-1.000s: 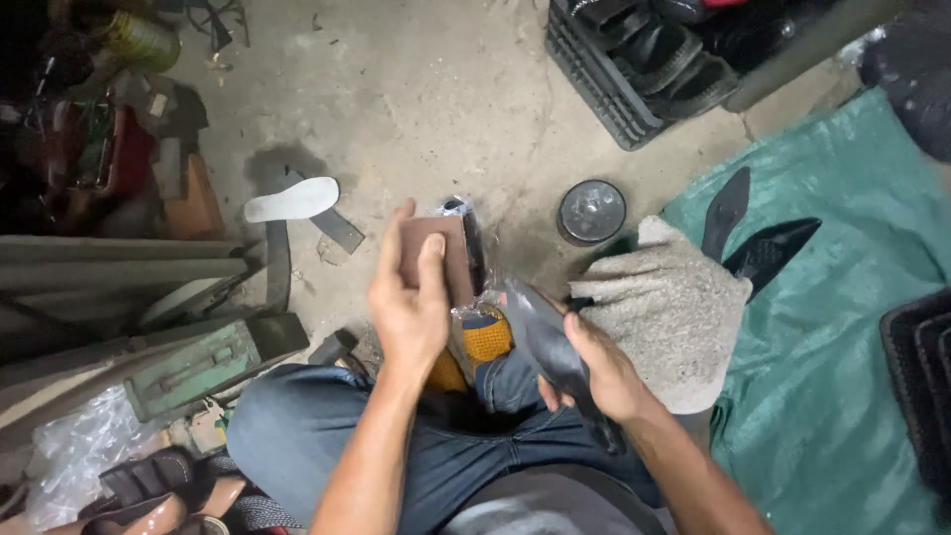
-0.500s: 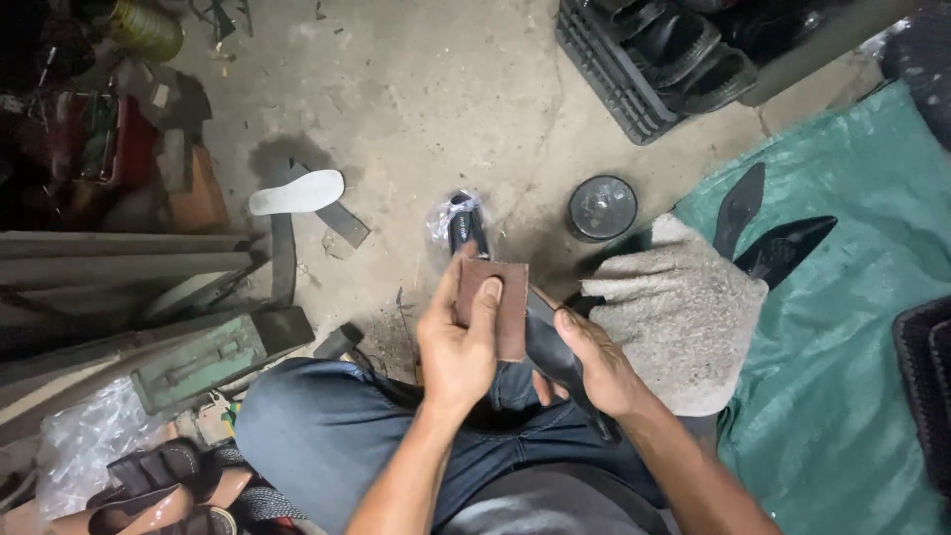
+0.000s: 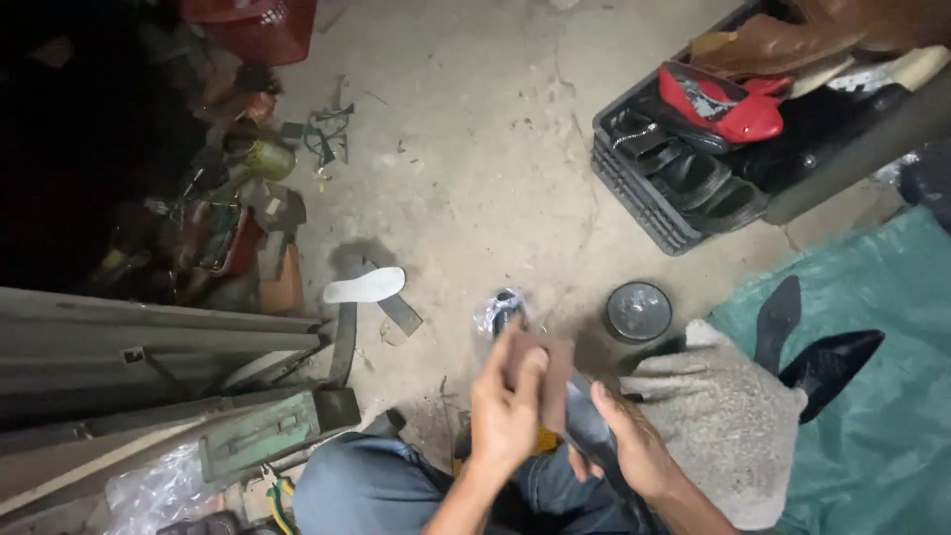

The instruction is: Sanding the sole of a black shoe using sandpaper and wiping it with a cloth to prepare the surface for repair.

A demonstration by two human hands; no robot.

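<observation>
A black crate (image 3: 649,203) sits at about 1 o'clock from the hands, rectangular and ribbed, packed with dark sandals; a red shoe (image 3: 721,102) and a brown shoe (image 3: 768,45) lie on top of the pile. A round dark tin (image 3: 639,311) with a grey lid stands on the concrete at 1 o'clock, much nearer, just beside a grey cloth (image 3: 723,416). A clear plastic wrap (image 3: 492,315) lies at 12 o'clock, touching the top of what the left hand holds. A white insole (image 3: 365,285) lies at 10 o'clock, well apart. A red basket (image 3: 253,22) shows at the top edge, around 11 o'clock, and a yellow-green can (image 3: 260,159) sits among the clutter below it. A green tarp (image 3: 872,396) spreads at 3 o'clock with a black heel (image 3: 827,362) on it.

The left hand (image 3: 503,416) rises from the lap, fingers curled up and thumb across, gripping a brown block (image 3: 547,381) pressed flat against a dark shoe (image 3: 594,436). The right hand (image 3: 639,451) is closed around that shoe from the right, thumb pointing toward the block. Shoe and block sit over the knees, at bottom centre.
</observation>
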